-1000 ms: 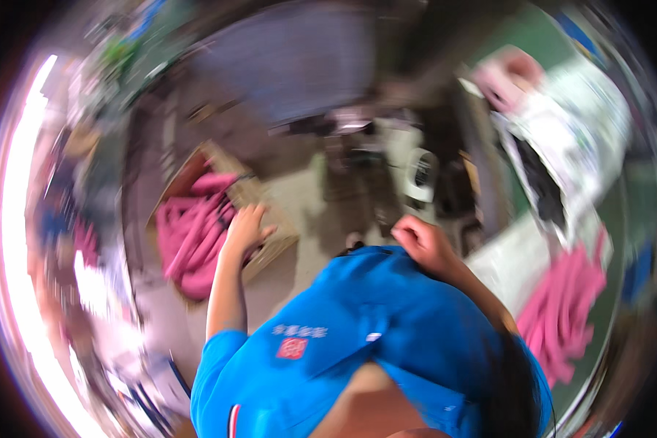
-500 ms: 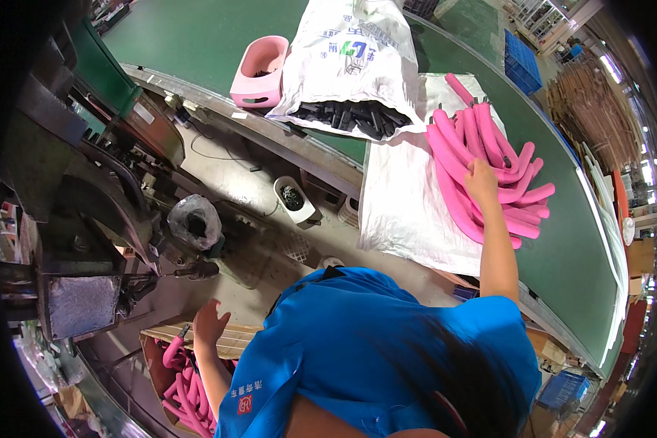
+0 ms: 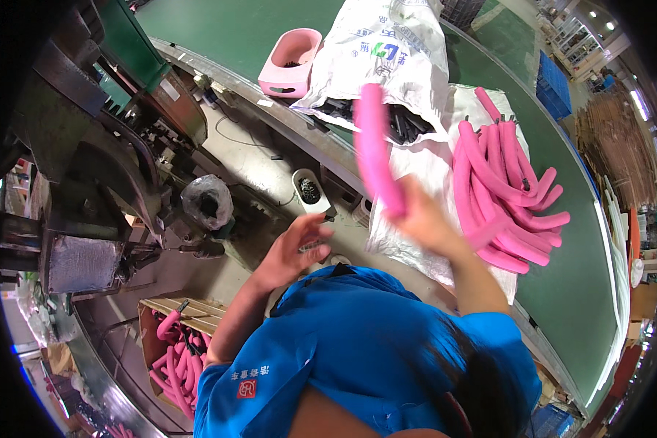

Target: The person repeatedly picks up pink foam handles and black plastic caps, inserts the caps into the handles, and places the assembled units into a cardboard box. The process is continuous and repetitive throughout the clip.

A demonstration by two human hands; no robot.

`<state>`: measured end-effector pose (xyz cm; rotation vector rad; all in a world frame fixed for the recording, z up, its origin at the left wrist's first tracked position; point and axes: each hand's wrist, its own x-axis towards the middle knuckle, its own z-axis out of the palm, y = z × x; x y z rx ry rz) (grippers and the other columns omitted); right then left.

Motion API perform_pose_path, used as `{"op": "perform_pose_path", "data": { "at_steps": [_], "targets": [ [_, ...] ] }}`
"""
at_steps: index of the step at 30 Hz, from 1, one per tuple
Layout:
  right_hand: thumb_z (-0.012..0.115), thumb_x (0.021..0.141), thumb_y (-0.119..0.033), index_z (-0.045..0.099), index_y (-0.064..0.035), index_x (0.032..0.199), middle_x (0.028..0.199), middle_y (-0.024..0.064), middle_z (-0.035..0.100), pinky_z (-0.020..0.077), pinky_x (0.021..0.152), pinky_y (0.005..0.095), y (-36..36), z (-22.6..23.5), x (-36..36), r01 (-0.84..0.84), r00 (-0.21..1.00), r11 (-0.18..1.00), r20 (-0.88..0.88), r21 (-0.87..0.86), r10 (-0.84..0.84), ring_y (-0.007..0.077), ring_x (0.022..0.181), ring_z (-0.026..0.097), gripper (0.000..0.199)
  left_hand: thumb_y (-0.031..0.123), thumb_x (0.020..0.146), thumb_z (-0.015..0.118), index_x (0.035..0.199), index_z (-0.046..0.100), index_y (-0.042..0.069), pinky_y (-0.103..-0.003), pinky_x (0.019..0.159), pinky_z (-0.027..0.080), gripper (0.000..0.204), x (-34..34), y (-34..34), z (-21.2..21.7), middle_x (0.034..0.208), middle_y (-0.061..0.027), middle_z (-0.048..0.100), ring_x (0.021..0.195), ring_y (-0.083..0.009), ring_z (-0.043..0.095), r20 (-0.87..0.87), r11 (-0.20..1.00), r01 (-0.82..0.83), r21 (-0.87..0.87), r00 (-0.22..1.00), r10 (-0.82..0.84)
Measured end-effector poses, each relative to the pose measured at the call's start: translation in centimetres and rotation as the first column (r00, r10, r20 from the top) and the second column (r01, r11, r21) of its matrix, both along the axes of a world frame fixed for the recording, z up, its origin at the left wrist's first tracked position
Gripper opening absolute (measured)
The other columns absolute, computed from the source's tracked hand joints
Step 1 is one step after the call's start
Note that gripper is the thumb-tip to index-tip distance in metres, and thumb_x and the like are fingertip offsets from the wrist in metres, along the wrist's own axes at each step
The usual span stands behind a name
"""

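Note:
My right hand (image 3: 425, 217) is closed round the lower end of a pink foam-covered tube (image 3: 373, 146), slightly smeared by motion. The tube stands up in front of the white woven sack (image 3: 398, 55), whose mouth shows black parts (image 3: 409, 124). My left hand (image 3: 293, 252) hovers in front of my body with nothing in it, fingers apart. To the right, a heap of similar pink tubes (image 3: 500, 186) lies partly on a flattened white sack (image 3: 409, 244) on the green table. Dark ends stick out of several of them.
On the green table (image 3: 204, 33) a pink bin (image 3: 288, 84) stands left of the sack. A white bin (image 3: 308, 208) with small dark parts sits below the table edge. Machinery (image 3: 80, 168) fills the left. A carton (image 3: 153, 343) of pink tubes stands at lower left.
My right hand has lifted one pink tube off the heap and carried it left. My left hand has risen from beside the carton toward the middle.

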<state>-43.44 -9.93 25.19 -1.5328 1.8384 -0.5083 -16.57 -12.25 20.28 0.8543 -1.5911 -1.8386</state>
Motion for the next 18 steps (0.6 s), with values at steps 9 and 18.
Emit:
{"op": "perform_pose_path", "data": {
  "at_steps": [9,18],
  "targets": [
    [0.059,0.084,-0.028,0.063,-0.0077,0.09,0.079,0.0101,0.065,0.0486,0.064,0.0359,-9.7,-8.8,0.6,-0.234,0.914,0.947,0.28,-0.222,0.292,0.023,0.072,0.063,0.022,0.007,0.061,0.073,0.105,0.049,-0.004,-0.027,0.06,0.05,0.052,6.1,1.0,7.0,0.083,-0.0094,0.06,0.069,-0.0155,0.059,-0.195,0.978,-0.207,0.004,0.959,0.204],
    [0.053,0.085,-0.02,0.054,0.0009,0.101,0.091,0.0229,0.067,0.053,0.074,0.0453,-21.7,-18.6,-9.4,-0.058,0.69,0.998,-0.723,-0.015,0.03,0.0364,0.087,0.066,0.026,0.018,0.058,0.079,0.112,0.056,-0.001,-0.028,0.07,0.048,0.062,6.0,8.0,12.7,0.08,-0.0065,0.063,0.073,-0.0141,0.06,0.515,0.91,-0.322,-0.263,0.75,0.414]
  ]
}}
